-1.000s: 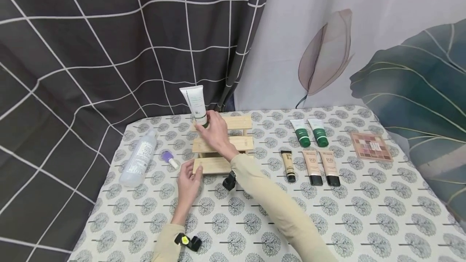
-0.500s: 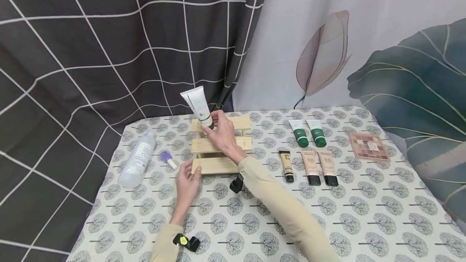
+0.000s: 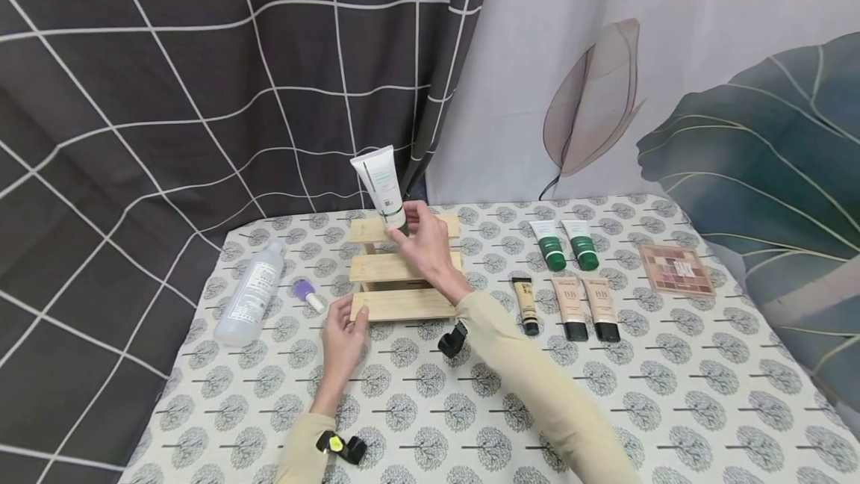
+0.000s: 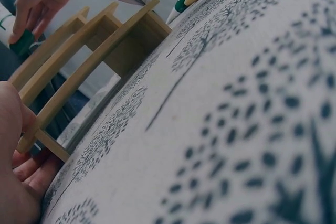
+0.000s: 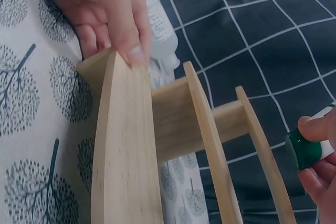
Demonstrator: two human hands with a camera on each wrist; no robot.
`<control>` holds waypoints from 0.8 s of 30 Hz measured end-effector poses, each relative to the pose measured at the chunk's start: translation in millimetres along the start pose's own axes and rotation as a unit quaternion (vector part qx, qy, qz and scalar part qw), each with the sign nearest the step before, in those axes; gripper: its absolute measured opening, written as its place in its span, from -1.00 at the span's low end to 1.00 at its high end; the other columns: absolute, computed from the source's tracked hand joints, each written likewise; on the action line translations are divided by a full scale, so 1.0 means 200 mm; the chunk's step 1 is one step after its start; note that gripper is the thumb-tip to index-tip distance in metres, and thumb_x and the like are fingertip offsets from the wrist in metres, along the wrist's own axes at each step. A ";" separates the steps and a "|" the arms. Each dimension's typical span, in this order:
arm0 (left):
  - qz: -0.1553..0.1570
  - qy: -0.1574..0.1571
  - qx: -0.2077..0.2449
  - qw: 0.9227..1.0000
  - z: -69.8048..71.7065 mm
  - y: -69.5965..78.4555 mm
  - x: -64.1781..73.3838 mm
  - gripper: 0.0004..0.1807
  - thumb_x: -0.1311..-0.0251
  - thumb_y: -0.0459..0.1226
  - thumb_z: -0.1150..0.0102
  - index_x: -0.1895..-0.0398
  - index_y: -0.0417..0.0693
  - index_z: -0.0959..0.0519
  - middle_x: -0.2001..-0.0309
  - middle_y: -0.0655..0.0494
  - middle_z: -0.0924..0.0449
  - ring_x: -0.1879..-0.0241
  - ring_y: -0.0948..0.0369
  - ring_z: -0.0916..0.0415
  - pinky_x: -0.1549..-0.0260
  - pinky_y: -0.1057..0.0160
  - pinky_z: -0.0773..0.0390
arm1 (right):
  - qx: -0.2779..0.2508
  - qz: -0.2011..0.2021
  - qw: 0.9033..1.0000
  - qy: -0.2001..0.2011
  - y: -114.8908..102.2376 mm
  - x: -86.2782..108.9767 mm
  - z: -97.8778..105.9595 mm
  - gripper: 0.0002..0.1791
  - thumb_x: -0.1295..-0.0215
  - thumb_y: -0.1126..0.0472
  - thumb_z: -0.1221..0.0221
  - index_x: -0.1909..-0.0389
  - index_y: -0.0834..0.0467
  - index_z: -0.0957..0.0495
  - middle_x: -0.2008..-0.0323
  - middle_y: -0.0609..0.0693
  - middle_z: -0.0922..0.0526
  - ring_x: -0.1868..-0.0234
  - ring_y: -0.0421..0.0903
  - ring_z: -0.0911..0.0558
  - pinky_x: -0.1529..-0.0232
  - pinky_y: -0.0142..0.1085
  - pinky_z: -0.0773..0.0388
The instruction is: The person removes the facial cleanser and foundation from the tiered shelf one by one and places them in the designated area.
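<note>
A three-tier wooden rack (image 3: 403,305) stands on the patterned cloth. My left hand (image 3: 343,338) grips the left end of its lowest slat, with the thumb on top as the right wrist view shows. Over the left part of the top slat, my right hand (image 3: 427,246) holds a white squeeze tube (image 3: 380,179) near its green cap (image 5: 303,150). The tube is cap down and tilted. In the right wrist view the cap appears apart from the slats.
Two white-green tubes (image 3: 549,246), a gold tube (image 3: 525,305), two BB cream tubes (image 3: 570,308) and an eyeshadow palette (image 3: 676,270) lie at right. Left of the rack lie a clear bottle (image 3: 250,296) and a small purple-and-white bottle (image 3: 305,291). Curtains hang behind.
My right hand has carried the white tube rightward along the top slat. The left hand keeps its hold on the rack's corner. The view has shifted slightly.
</note>
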State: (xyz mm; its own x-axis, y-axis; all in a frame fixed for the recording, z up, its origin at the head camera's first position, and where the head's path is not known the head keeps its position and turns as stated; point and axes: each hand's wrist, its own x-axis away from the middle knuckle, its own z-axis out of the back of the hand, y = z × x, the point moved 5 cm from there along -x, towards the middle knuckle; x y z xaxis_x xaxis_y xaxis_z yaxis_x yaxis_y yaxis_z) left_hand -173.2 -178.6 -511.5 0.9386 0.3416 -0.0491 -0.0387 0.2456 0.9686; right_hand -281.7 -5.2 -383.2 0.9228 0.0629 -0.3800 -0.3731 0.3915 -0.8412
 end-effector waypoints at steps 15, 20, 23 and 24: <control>0.002 -0.002 -0.013 1.000 -0.01 0.01 0.00 -0.49 -0.42 -0.30 -0.14 -0.38 -0.21 -0.35 -0.12 -0.22 -0.58 -0.09 -0.04 -0.59 0.09 0.61 -0.54 | -0.058 -0.031 0.997 0.047 0.12 0.01 0.16 -0.47 -0.20 0.25 -0.40 -0.17 0.29 -0.50 0.00 0.23 -0.71 0.01 0.12 -0.73 -0.16 -0.12 -0.68; 0.004 0.001 -0.010 1.000 0.00 0.01 0.00 -0.50 -0.41 -0.31 -0.14 -0.37 -0.22 -0.35 -0.14 -0.23 -0.58 -0.11 -0.06 -0.58 0.09 0.63 -0.53 | -0.072 -0.017 0.995 0.064 0.16 0.02 0.21 -0.45 -0.20 0.29 -0.39 -0.19 0.33 -0.47 -0.01 0.25 -0.69 0.03 0.13 -0.73 -0.15 -0.12 -0.68; 0.005 0.001 -0.007 1.000 0.00 0.00 0.00 -0.50 -0.42 -0.31 -0.13 -0.38 -0.22 -0.35 -0.14 -0.23 -0.58 -0.12 -0.05 -0.58 0.08 0.62 -0.53 | -0.072 0.001 0.994 0.082 0.18 0.03 0.24 -0.44 -0.19 0.30 -0.39 -0.19 0.35 -0.48 0.01 0.27 -0.70 0.06 0.15 -0.74 -0.15 -0.11 -0.68; 0.006 0.000 -0.008 1.000 0.00 0.00 0.00 -0.50 -0.42 -0.31 -0.13 -0.38 -0.21 -0.35 -0.14 -0.23 -0.58 -0.12 -0.05 -0.58 0.08 0.62 -0.53 | -0.070 0.005 0.994 0.088 0.19 0.03 0.25 -0.44 -0.18 0.30 -0.39 -0.19 0.35 -0.49 0.01 0.28 -0.70 0.07 0.15 -0.74 -0.15 -0.10 -0.68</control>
State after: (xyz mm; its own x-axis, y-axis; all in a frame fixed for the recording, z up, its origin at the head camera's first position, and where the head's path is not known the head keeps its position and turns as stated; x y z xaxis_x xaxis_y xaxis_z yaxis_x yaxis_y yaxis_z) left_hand -172.9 -177.4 -511.5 0.9378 0.3452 -0.0379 -0.0555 0.2568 0.9649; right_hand -284.3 56.1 -397.5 0.8922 -0.0997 -0.4404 -0.4040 0.2598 -0.8771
